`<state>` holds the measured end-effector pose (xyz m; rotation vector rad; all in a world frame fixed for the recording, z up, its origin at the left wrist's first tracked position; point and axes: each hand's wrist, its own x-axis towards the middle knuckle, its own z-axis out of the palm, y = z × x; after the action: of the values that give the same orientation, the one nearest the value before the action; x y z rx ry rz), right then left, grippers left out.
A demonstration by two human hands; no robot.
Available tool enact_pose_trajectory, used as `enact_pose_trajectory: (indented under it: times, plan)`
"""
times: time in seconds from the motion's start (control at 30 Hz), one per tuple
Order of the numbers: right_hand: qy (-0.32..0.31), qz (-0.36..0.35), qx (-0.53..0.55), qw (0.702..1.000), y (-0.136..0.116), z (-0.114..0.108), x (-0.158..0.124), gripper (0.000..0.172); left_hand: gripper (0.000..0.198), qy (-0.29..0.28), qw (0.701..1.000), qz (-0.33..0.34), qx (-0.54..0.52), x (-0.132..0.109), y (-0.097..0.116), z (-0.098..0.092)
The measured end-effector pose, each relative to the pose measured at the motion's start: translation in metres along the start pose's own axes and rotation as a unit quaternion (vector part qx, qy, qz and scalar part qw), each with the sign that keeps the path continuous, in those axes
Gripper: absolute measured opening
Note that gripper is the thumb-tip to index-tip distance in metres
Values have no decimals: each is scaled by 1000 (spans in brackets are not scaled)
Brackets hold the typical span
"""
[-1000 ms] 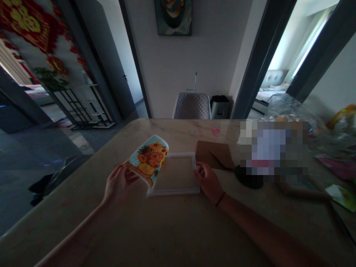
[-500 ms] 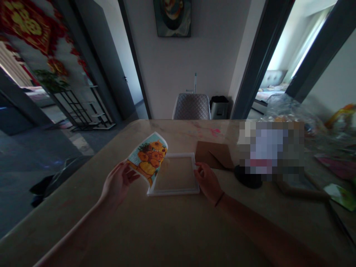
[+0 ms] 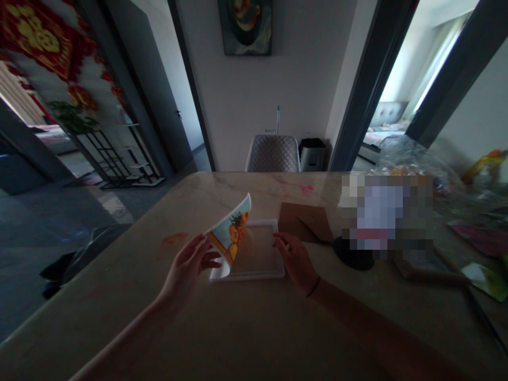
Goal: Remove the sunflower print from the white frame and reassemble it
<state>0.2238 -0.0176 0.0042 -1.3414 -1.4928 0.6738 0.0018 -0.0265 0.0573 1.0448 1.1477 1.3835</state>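
Note:
My left hand (image 3: 189, 269) pinches the near edge of a curled sunflower picture sheet (image 3: 232, 234) and holds it tilted up over the left side of a white picture frame (image 3: 254, 274). The frame lies flat on the beige marble table (image 3: 222, 328). My right hand (image 3: 292, 255) rests on the frame's right edge, fingers curled onto the rim. A brown backing board (image 3: 305, 221) lies just beyond the frame to the right.
A dark round base (image 3: 353, 258) and a blurred-out box stand right of the frame. Plastic wrapping and coloured papers (image 3: 484, 278) clutter the far right. A padded chair (image 3: 273, 152) stands at the table's far edge.
My left hand has moved right toward the frame, swinging the sunflower sheet up on edge over the frame's left side. My right hand shifted slightly left along the frame.

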Motion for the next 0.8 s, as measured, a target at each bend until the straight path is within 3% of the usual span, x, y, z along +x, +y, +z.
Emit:
enact_pose_trajectory:
  times: [0.17, 0.33, 0.47, 0.7, 0.8]
  plan:
    - [-73, 50, 126, 988, -6, -2, 7, 46, 38, -63, 995, -7, 78, -9, -20, 20]
    - [-125, 50, 175, 975, -6, -10, 17, 43, 32, -143, 980, 29, 135, -7, -34, 24]
    - [-135, 98, 174, 971, -1, -9, 18, 29, 35, -88, 978, 91, 166, -5, -28, 18]
    - [-119, 107, 228, 960, 3, -8, 18, 35, 33, 2, 972, 142, 186, 3, -20, 4]
    - [-101, 102, 257, 956, -4, -15, 19, 35, 28, 13, 978, 133, 160, 11, -23, 0]
